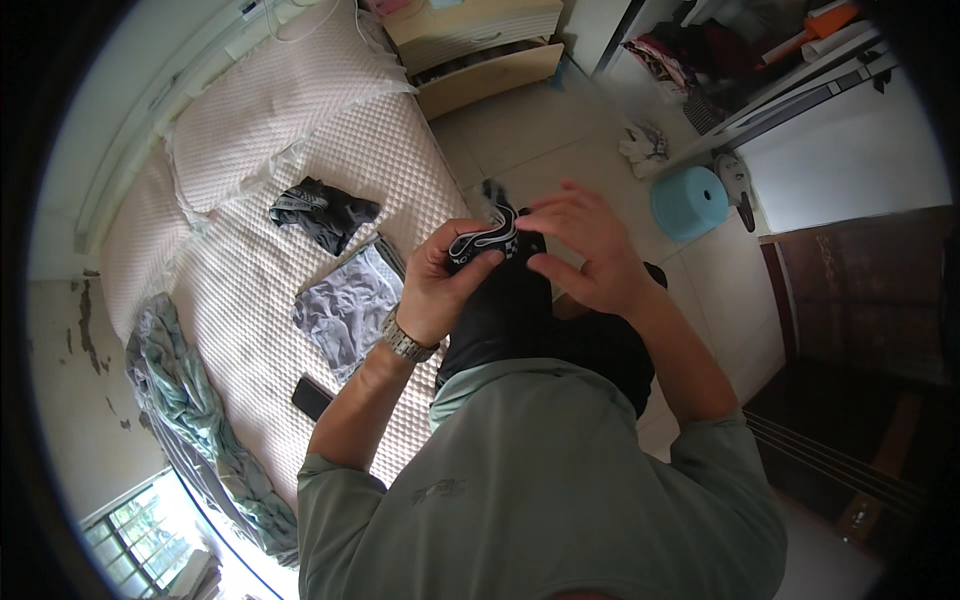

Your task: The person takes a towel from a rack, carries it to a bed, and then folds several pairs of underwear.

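My left hand [442, 281], with a metal watch on the wrist, grips the gathered waistband of a black garment [484, 247] that has white trim and lettering. Just right of the waistband, my right hand [581, 251] has its fingers spread; whether a fingertip touches the cloth cannot be told. Beside me on the bed, a grey folded garment [349, 304] lies near my left forearm. A crumpled black garment with a lettered band [326, 214] lies beyond it. The black garment in my hand overlaps my black trousers in view, so its lower part is hard to make out.
The bed [247, 337] holds a dark phone [311, 399], pillows [277, 97] and a bunched grey-green cloth [195, 420]. A drawer unit [487, 75] stands partly open beyond. On the floor at right are a light-blue stool [688, 202], a white cloth item [643, 148] and slippers [733, 180].
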Motion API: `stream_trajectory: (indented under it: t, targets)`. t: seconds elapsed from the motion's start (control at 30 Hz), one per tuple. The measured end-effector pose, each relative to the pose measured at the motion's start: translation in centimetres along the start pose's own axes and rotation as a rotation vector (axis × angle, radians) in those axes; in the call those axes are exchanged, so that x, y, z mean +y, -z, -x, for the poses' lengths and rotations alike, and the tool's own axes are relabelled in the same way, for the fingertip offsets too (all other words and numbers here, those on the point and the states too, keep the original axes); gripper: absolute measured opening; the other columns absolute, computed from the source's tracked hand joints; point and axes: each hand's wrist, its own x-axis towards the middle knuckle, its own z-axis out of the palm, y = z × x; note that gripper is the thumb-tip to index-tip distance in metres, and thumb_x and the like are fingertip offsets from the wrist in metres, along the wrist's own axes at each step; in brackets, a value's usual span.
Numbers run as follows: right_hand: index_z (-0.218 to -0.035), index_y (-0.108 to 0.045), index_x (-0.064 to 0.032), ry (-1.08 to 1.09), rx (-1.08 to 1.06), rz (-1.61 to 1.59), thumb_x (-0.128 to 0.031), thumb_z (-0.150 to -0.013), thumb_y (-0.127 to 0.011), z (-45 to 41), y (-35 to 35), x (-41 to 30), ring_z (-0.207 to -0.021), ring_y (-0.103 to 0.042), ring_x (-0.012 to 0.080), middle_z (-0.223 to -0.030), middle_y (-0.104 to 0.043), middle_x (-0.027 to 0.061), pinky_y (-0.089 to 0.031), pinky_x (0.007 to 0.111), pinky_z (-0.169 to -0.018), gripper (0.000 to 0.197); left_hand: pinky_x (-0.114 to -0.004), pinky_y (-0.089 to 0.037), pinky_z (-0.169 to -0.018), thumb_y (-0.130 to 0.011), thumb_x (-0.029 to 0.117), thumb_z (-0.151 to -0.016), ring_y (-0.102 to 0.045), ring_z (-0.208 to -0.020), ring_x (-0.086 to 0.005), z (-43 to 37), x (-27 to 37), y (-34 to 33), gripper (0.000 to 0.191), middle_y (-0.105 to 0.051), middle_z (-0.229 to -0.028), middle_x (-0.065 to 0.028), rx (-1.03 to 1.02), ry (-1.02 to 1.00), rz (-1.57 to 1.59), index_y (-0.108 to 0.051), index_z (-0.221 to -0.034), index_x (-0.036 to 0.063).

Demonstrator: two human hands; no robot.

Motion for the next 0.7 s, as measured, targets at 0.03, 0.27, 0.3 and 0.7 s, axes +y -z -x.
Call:
stream_trajectory:
  t: [0.03,0.27,0.3,0.7]
  targets:
    - [-0.113,-0.06,-0.0094,-0.024,-0.099,-0.076,-0.018,-0.077,-0.071,0.1,-0.3,-0.2,-0.098,-0.058,0.0286,-0.105,-0.061,0.0095,-0.039,0.043,-0.097,0.038,-0.021,-0.047,-0.078,-0.067,0.0,-0.085,-0.059,-0.086,-0.0053,0.0,0.1,-0.1,0.022,-0.065,-0.094,0.0004,-0.003,-0.001,-0.003,-0.062,-0.106,0.0019]
    - [-0.094,-0.057,-0.0066,0.058,-0.021,-0.14,-0.015,-0.071,-0.074,-1.1,-1.3,0.0,-0.091,-0.057,0.0299,-0.096,-0.06,0.0083,-0.044,0.04,-0.083,0.03,-0.021,-0.048,-0.078,-0.065,0.0,-0.086,-0.059,-0.086,-0.0056,0.4,0.5,0.3,0.023,-0.067,-0.096,-0.0003,-0.048,0.085,0.003,-0.063,-0.109,0.0019]
    - [-0.094,-0.057,-0.0066,0.06,-0.021,-0.139,-0.015,-0.071,-0.074,-1.1,-1.4,0.0,-0.091,-0.057,0.0299,-0.096,-0.06,0.0083,-0.044,0.04,-0.083,0.03,-0.02,-0.047,-0.076,-0.064,-0.001,-0.087,-0.058,-0.085,-0.0049,0.4,0.5,0.4,0.023,-0.065,-0.096,0.0004,-0.062,0.083,0.011,-0.062,-0.11,0.0019]
    - [-0.086,-0.06,-0.0067,-0.067,-0.031,-0.114,-0.011,-0.075,-0.071,0.4,-2.3,0.6,-0.071,-0.055,0.0305,-0.075,-0.058,0.0091,-0.044,0.039,-0.062,0.016,-0.022,-0.047,-0.083,-0.054,0.012,-0.097,-0.059,-0.09,-0.0069,0.9,-0.2,1.3,0.024,-0.067,-0.097,-0.0012,-0.054,0.164,0.217,-0.061,-0.116,-0.0013]
